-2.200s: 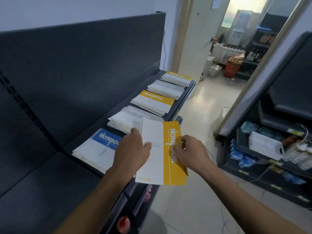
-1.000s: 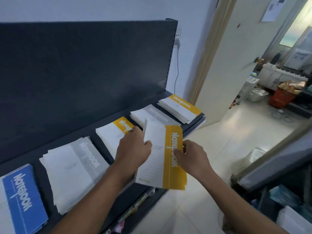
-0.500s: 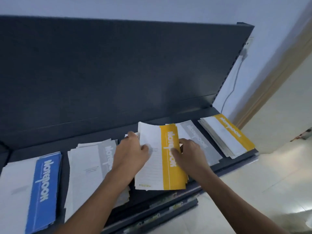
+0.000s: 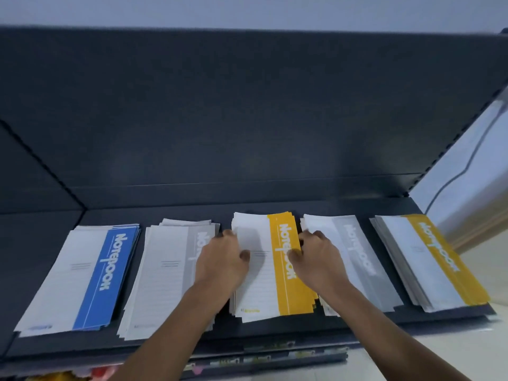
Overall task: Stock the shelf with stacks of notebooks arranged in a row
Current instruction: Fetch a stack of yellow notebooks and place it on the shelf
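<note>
Item under inspection: middle yellow stack (image 4: 258, 295) of notebooks, lying flat on the shelf (image 4: 247, 332), third in a row of five. To its left lie the blue stack (image 4: 82, 270) and the left grey stack (image 4: 165, 276). To its right are the right grey stack (image 4: 362, 270) and the far yellow stack (image 4: 428, 257).

Hands: my left hand (image 4: 222, 266) grips the stack's left long edge, thumb on the white cover, fingers curled down the side. My right hand (image 4: 319, 264) grips the right long edge, thumb on the yellow band. Both are grasping this stack.

Handling, as judged: thin soft-cover books, light singly, moderately weighty together. The covers look smooth, so the books are apt to slide and fan; the front edges are already slightly stepped. The pile will sag if lifted by one end. Best hold is where I have it, on both long edges near mid-length, squeezing inward.

Orientation: the long axis runs front to back, one short end toward the back panel (image 4: 247, 119), the other at the shelf front. The yellow band and title run along the right side, roughly parallel with the neighbouring stacks.
</note>
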Tool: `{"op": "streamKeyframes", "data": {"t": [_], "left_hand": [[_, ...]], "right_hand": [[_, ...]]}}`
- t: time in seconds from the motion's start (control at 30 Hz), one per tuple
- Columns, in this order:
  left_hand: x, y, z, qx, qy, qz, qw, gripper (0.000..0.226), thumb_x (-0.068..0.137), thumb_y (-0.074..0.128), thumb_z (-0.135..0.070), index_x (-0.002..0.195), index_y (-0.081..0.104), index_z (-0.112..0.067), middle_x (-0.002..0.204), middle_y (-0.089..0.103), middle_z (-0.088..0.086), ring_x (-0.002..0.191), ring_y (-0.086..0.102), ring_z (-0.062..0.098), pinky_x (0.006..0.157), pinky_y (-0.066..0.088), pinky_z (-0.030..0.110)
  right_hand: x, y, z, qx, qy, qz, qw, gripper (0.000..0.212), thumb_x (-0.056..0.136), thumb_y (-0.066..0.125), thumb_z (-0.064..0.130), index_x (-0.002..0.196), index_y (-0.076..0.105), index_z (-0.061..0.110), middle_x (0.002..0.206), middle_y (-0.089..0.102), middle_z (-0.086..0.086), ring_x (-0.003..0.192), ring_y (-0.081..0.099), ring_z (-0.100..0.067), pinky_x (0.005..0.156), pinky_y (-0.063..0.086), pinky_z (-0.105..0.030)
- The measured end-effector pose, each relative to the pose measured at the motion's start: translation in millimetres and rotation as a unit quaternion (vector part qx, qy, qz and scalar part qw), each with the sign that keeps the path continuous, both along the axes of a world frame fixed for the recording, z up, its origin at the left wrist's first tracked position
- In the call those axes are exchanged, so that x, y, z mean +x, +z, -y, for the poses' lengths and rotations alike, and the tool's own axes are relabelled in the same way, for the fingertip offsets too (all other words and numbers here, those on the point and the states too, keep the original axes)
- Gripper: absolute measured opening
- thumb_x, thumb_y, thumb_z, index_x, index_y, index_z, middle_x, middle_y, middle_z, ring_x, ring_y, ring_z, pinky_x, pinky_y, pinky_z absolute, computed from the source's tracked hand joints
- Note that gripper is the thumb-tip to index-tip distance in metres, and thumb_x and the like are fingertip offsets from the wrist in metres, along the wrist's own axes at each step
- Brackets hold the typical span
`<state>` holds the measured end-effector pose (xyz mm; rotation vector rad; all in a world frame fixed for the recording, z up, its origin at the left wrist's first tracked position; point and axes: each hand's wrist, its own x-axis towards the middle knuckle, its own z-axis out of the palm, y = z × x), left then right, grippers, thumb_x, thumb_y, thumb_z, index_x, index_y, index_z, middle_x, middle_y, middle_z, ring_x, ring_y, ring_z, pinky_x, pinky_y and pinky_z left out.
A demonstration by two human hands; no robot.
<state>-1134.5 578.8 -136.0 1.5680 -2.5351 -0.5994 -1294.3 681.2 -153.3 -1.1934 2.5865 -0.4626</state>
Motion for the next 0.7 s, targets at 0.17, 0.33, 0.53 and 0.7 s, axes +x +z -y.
{"op": "streamKeyframes", "data": {"t": [0.17,0.33,0.53,0.7], "left_hand": [[2,-3,-8,-0.022,0.012,0.030,0.999,0.031,0.097,0.055,-0.044,0.104,0.054,-0.013,0.101,0.058,0.003,0.091,0.063,0.027,0.066,0.042,0.034],[8,-2,-16,-0.033,0.025,0.023,0.999,0.028,0.097,0.051,-0.047,0.102,0.053,-0.019,0.097,0.059,-0.001,0.084,0.062,0.023,0.070,0.053,0.038],[22,8,-21,-0.062,0.034,-0.023,0.997,0.024,0.097,0.051,-0.044,0.106,0.056,-0.022,0.099,0.062,-0.006,0.082,0.061,0.019,0.068,0.051,0.035],[35,11,-24,-0.064,0.026,-0.030,0.997,0.028,0.097,0.051,-0.043,0.115,0.059,-0.023,0.105,0.066,-0.007,0.088,0.064,0.017,0.074,0.055,0.035]], "right_hand": [[-4,-3,-2,-0.008,0.025,-0.005,1.000,0.019,0.095,0.064,0.027,0.109,0.060,0.014,0.099,0.061,0.000,0.080,0.056,-0.016,0.066,0.045,-0.027],[-4,0,-7,-0.030,0.042,-0.002,0.999,0.025,0.095,0.062,0.026,0.118,0.058,0.016,0.102,0.060,0.001,0.082,0.058,-0.017,0.067,0.044,-0.027],[-2,6,-5,-0.067,0.064,-0.003,0.996,0.032,0.096,0.061,0.027,0.126,0.060,0.018,0.102,0.062,0.001,0.084,0.065,-0.018,0.069,0.052,-0.030],[15,7,-6,-0.092,0.088,0.011,0.992,0.035,0.096,0.061,0.028,0.131,0.059,0.021,0.116,0.065,0.000,0.096,0.067,-0.020,0.078,0.055,-0.033]]}}
